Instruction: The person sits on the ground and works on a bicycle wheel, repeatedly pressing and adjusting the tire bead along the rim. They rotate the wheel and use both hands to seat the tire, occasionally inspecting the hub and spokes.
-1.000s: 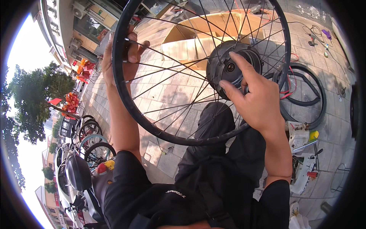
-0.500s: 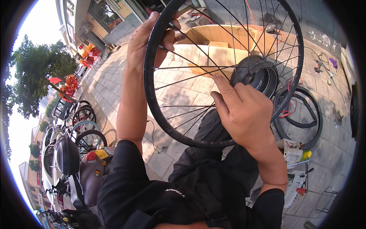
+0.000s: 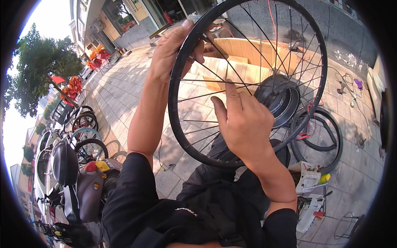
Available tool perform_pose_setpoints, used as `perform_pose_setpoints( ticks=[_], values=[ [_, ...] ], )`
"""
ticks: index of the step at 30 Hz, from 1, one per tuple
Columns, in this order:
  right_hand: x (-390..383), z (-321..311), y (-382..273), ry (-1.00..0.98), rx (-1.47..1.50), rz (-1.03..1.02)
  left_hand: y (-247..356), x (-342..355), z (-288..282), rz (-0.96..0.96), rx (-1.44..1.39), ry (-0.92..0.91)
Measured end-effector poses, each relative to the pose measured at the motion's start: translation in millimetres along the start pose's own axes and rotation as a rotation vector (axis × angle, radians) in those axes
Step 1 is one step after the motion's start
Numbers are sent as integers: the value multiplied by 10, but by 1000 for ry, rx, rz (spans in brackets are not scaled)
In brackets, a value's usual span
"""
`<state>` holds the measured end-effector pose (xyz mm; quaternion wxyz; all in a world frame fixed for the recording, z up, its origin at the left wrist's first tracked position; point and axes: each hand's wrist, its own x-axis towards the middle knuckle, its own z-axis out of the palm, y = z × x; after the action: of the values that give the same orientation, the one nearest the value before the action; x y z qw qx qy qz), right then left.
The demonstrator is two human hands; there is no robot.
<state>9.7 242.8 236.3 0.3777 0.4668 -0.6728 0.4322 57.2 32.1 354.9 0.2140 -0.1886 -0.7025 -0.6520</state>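
Note:
A black spoked bicycle wheel [image 3: 174, 109] is held up, tilted, in front of me. My left hand [image 3: 175, 51] grips its upper left rim, fingers wrapped round to the inner side by the spoke ends. My right hand [image 3: 246, 122] is at the spokes, with index finger and thumb stretched apart and the other fingers curled. The index fingertip is at a spoke; whether it presses on it I cannot tell. Beside that hand, a dark ringed round part [image 3: 285, 109] shows through the spokes. I cannot tell whether it is the hub or a separate thing behind.
An open cardboard box [image 3: 285, 58] stands beyond the wheel. To the right, a loose tyre [image 3: 340, 144] lies on the paving, with a white tool case [image 3: 304, 175] nearer me. A power tool [image 3: 341, 89] with a cord lies farther off. Parked scooters [image 3: 89, 198] and bicycles line the left.
The wheel and my left hand have shifted right and slightly down in view. My right hand has moved left across the spokes, its index finger now pointing more upward. The surroundings have shifted too.

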Motion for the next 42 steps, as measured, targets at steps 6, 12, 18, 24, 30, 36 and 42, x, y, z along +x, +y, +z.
perform_pose_setpoints(
  ticks=[6, 12, 18, 24, 30, 36, 42],
  values=[
    [-82, 74, 7, -9, -1, 78, -9, 8, -29, -3, 17, 39],
    [-89, 54, 8, -23, 33, 103, 0, 52, 60, 35, -50, 108],
    [-277, -43, -65, -94, 38, 158, 12, 49, -46, 30, -20, 97],
    [-539, -169, -16, -98, 96, 193, -4, 102, -8, 43, -40, 79],
    [-776, -197, 161, 20, 72, 248, 3, 144, -67, 59, -44, 27],
    [-799, -185, 229, -7, 88, 310, 6, 150, -171, 23, -97, 19],
    [-717, -242, 247, -9, 117, 315, 18, 164, -35, 16, -52, 101]
  ],
)
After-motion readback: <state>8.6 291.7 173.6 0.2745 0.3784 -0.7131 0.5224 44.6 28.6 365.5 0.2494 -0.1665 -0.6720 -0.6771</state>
